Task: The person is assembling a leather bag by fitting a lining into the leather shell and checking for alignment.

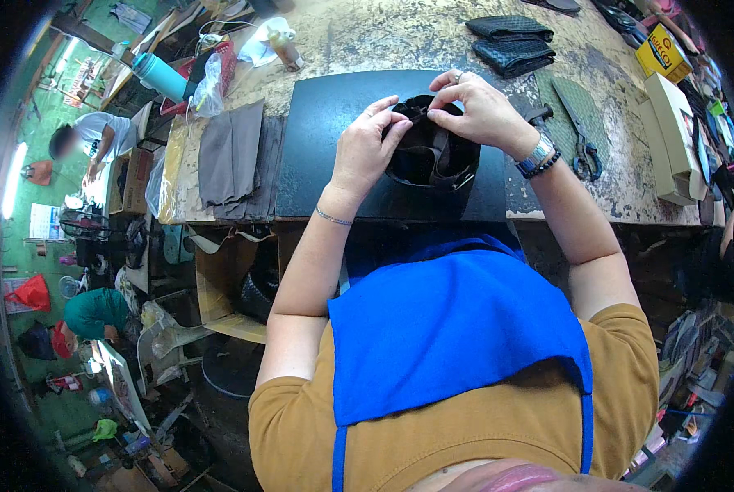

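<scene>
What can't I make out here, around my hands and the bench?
Head view: the bottom inside the black open-topped piece, lost in shadow.
Head view: its rim under your right hand, covered by that hand.
Head view: the far end of the cardboard box, hidden beneath the bench.

This view comes from the left of 2 fisheye cameras worn side by side on the person's head, looking steeply down past the blue apron (pixel 457 328) and outward across the worktable (pixel 367 41) from its near edge. It sits close above the wearer's body, with the left hand (pixel 364 143) and right hand (pixel 483 116) farther off, just beyond that edge. The lens is wide enough to take in the surface's near left corner and space past its left edge.
</scene>
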Available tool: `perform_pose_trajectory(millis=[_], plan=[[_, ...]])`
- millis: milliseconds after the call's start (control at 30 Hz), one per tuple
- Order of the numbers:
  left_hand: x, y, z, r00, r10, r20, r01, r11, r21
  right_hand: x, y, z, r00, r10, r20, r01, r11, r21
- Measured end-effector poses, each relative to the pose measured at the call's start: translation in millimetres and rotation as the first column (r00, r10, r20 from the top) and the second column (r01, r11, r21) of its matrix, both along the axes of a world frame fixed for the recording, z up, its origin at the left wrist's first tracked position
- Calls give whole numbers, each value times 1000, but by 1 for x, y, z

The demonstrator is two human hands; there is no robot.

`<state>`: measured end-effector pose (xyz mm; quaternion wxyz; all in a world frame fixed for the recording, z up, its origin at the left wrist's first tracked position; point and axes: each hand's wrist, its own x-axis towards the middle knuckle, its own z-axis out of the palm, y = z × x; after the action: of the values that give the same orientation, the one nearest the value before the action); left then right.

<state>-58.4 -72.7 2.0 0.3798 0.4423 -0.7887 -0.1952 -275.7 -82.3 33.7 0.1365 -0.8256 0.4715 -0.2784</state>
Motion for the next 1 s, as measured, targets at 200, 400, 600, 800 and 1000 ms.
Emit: perform_pose_trajectory(millis=[200, 400, 600, 800, 1000], plan=[[1, -5, -4, 995, -101, -12, 102, 987, 122, 7, -7, -9, 953, 82, -291, -8, 969, 248], [3, -9, -15, 995, 18, -95, 14, 944, 329, 2, -16, -16, 995, 79, 56, -87, 983, 159], [6, -9, -22, 985, 31, -170, 37, 922, 384, -2, -20, -26, 981, 83, 174, -140, 927, 348], [4, -6, -22, 987, -126, -97, 133, 989, 65, -1, -7, -30, 979, 202, -2, -202, 979, -2], [6, -12, -29, 992, 22, -126, 35, 901, 432, 0, -13, -28, 992, 34, 118, -56, 979, 194]])
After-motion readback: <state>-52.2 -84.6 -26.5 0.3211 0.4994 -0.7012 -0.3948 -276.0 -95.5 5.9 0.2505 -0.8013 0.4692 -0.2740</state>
